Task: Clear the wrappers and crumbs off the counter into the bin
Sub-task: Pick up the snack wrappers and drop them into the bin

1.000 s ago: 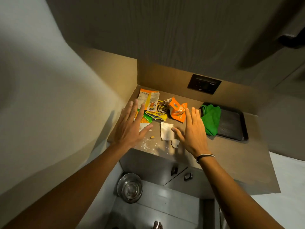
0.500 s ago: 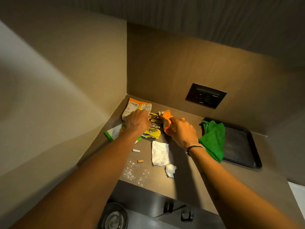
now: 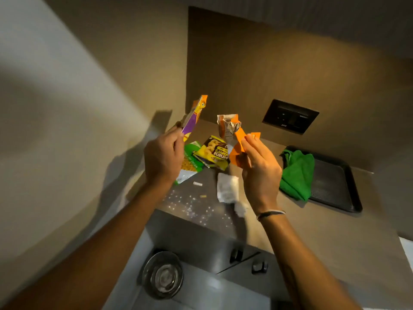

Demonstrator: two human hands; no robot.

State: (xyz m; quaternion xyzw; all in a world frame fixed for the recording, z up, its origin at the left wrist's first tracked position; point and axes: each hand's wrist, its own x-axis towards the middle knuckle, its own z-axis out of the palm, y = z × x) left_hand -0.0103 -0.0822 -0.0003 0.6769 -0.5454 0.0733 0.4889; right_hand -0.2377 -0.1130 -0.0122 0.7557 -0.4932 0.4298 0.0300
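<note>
My left hand [image 3: 164, 155] pinches an orange and purple snack wrapper [image 3: 194, 116], lifted above the counter [image 3: 324, 229]. My right hand [image 3: 260, 170] grips a crumpled orange and silver wrapper [image 3: 233, 133], also raised. On the counter lie a yellow wrapper [image 3: 213, 153], a green wrapper [image 3: 192, 162], a white napkin [image 3: 226, 190], a crumpled white ball [image 3: 240, 208], two small bits [image 3: 197, 183] and scattered white crumbs [image 3: 192, 206]. A round steel bin [image 3: 163, 274] stands on the floor below the counter's left end.
A green cloth [image 3: 296, 174] drapes over the edge of a black tray [image 3: 333, 182] at the right of the counter. A dark wall socket panel [image 3: 290, 116] sits above. The left wall is close. Cabinet handles [image 3: 259, 266] show below the counter edge.
Both hands reached down to the wrappers, closed on one each, and have lifted them off the counter. The camera view has also shifted upward and back.
</note>
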